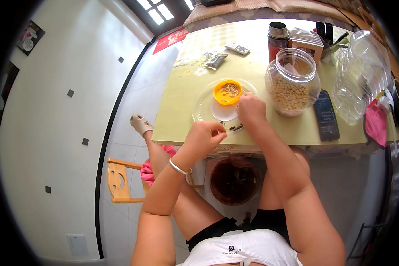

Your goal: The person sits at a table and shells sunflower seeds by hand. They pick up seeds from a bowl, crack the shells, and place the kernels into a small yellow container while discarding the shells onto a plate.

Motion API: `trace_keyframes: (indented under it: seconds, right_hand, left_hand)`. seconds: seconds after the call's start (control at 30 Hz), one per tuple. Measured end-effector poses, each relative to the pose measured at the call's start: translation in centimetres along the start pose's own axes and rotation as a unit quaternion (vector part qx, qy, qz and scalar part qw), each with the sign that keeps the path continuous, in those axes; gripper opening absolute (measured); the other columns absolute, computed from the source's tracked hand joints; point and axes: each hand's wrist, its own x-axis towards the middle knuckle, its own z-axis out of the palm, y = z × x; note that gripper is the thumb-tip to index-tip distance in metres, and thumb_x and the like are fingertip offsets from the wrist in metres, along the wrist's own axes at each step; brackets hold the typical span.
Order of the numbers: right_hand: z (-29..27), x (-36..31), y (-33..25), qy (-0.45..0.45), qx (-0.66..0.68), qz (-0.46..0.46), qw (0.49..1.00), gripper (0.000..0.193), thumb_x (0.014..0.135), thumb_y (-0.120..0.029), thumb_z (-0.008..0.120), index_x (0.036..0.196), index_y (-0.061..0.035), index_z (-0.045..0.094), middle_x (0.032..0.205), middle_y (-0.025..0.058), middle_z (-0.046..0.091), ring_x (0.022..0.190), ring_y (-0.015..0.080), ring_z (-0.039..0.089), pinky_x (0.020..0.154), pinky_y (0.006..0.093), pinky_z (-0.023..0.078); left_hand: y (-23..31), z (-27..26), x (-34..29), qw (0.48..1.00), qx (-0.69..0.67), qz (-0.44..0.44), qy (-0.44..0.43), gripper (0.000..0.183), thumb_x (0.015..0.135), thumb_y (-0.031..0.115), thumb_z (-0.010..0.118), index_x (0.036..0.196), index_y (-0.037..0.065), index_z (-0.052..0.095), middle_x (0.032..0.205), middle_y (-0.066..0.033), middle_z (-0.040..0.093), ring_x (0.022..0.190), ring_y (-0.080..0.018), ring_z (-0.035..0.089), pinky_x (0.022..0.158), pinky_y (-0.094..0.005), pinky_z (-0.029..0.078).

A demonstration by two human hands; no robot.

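Note:
A clear round plate (pixel 202 106) lies near the table's front edge. In it stands a small yellow bowl (pixel 227 100) with pale shelled kernels in the bottom. Several dark seeds (pixel 236 127) lie at the plate's near rim, between my two hands. My left hand (pixel 205 138), a silvery bangle on its wrist, is by the table's edge with thumb and fingers pinched together. Close to the bowl's right side, my right hand (pixel 252 110) is closed, knuckles up. Whatever either hand holds is too small or hidden to make out.
A wide clear jar (pixel 292 91) of pale beans or nuts stands right of the plate, beside a phone (pixel 326 116). Behind are a thermos (pixel 278 42), tissue box (pixel 307 43) and remote (pixel 237 48). Below the table's edge sits a dark brown bin (pixel 233 181); a wooden chair (pixel 119 181) stands left.

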Motion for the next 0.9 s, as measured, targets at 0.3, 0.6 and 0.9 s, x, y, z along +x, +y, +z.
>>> trace_keyframes:
  seconds: [0.3,0.6,0.9]
  right_hand:
    - [-2.7,-1.9,-1.2,-0.072,0.377,-0.06,0.921,0.014,0.079,-0.011,0.066,0.081,0.0032,0.065,0.077,0.0185,0.068,0.072,0.0363,0.065,0.067,0.0423,0.052]
    - [-2.9,-1.8,-1.2,-0.146,0.577,0.065,0.801,0.013,0.082,-0.01,0.068,0.082,0.0032,0.069,0.068,0.0067,0.066,0.061,0.0098,0.061,0.056,0.027,0.049]
    - [-1.3,-2.6,-2.2,-0.116,0.701,0.113,0.694,0.014,0.077,-0.008,0.072,0.081,0.0048,0.069,0.071,0.0052,0.067,0.064,0.0085,0.058,0.057,0.0242,0.047]
  left_hand:
    - [-1.9,2.2,2.6,0.963,0.057,0.141,0.222,0.017,0.081,-0.001,0.069,0.098,-0.001,0.074,0.084,-0.0148,0.072,0.068,-0.0185,0.068,0.061,-0.0283,0.053]
    - [-1.5,2.9,2.5,0.948,0.007,0.139,0.287,0.018,0.083,-0.004,0.069,0.099,0.0,0.074,0.084,-0.0134,0.072,0.07,-0.0188,0.069,0.064,-0.0277,0.054]
    - [-1.0,2.5,2.0,0.948,0.078,0.123,0.285,0.012,0.08,0.0,0.073,0.091,0.001,0.073,0.076,-0.0135,0.069,0.066,-0.0226,0.067,0.061,-0.0311,0.052]
